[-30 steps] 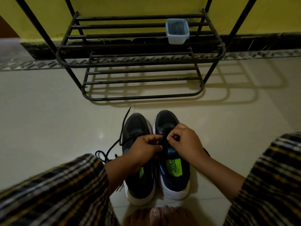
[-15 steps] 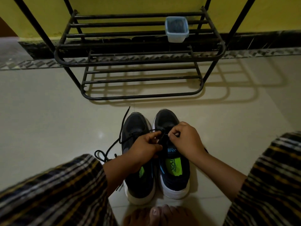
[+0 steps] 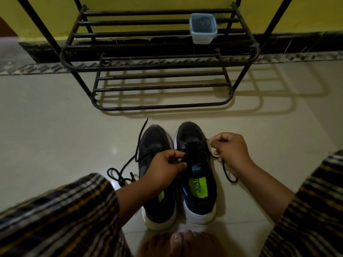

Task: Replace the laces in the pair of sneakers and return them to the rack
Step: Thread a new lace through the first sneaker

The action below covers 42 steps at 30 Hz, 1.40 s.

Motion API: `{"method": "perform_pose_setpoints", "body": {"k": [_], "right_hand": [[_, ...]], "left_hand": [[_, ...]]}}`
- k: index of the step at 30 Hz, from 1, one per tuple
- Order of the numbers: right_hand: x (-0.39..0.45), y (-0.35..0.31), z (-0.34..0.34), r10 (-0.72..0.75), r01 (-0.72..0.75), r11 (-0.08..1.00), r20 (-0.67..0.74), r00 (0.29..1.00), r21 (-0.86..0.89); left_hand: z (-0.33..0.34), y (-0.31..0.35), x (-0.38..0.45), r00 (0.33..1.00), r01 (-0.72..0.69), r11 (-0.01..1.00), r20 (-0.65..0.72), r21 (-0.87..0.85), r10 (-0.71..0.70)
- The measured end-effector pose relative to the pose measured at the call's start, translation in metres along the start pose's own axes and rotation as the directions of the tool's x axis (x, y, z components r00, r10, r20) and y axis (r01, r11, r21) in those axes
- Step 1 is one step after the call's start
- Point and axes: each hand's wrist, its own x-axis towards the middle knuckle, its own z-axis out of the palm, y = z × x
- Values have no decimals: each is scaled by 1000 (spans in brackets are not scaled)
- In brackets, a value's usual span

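Note:
Two dark sneakers with white soles stand side by side on the floor, toes toward the rack. My left hand (image 3: 168, 168) pinches the black lace at the tongue of the right sneaker (image 3: 197, 175). My right hand (image 3: 229, 148) is out past that shoe's right side, gripping the other lace end (image 3: 227, 173), which hangs down in a loop. The left sneaker (image 3: 155, 145) is partly hidden under my left wrist; its loose black lace (image 3: 128, 164) trails over the floor to the left.
A black metal shoe rack (image 3: 159, 65) stands against the yellow wall, with a small clear plastic container (image 3: 203, 28) on its upper shelf. My knees in striped cloth fill both lower corners and my bare toes (image 3: 178, 242) show at the bottom.
My right hand has moved from the tongue out to the right, drawing a lace end with it. My left hand stays at the tongue.

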Motion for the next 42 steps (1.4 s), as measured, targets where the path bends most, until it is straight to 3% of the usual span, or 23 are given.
{"method": "perform_pose_setpoints", "body": {"k": [3, 6, 10, 14, 18, 22, 25, 31, 42], "right_hand": [[-10, 2, 7, -13, 21, 998, 142, 990, -51], [-14, 4, 10, -47, 68, 992, 191, 981, -106], [-13, 6, 8, -66, 87, 991, 188, 980, -103], [-18, 3, 7, -207, 248, 947, 203, 957, -203], [-21, 2, 8, -386, 480, 764, 291, 876, -432], [-19, -1, 14, -414, 546, 642, 356, 838, -538], [-18, -1, 22, -397, 535, 671, 361, 844, -513], [-18, 9, 30, -336, 385, 864, 199, 921, -325], [-22, 13, 35, -412, 465, 826, 220, 884, -319]], "left_hand": [[3, -5, -5, 987, -161, 965, 7, 207, 163], [6, -5, -11, 947, -310, 771, 105, 556, 305], [9, -1, -11, 938, -331, 696, 144, 637, 314], [10, 0, -10, 949, -296, 742, 93, 601, 303], [8, 1, -11, 961, -257, 826, 42, 502, 273], [7, 0, -12, 978, -208, 930, 38, 302, 206], [7, 0, -12, 989, -149, 973, 33, 177, 145], [6, 0, -11, 997, -73, 997, 39, 35, 72], [4, 1, -11, 997, -72, 997, 14, -12, 72]]}}
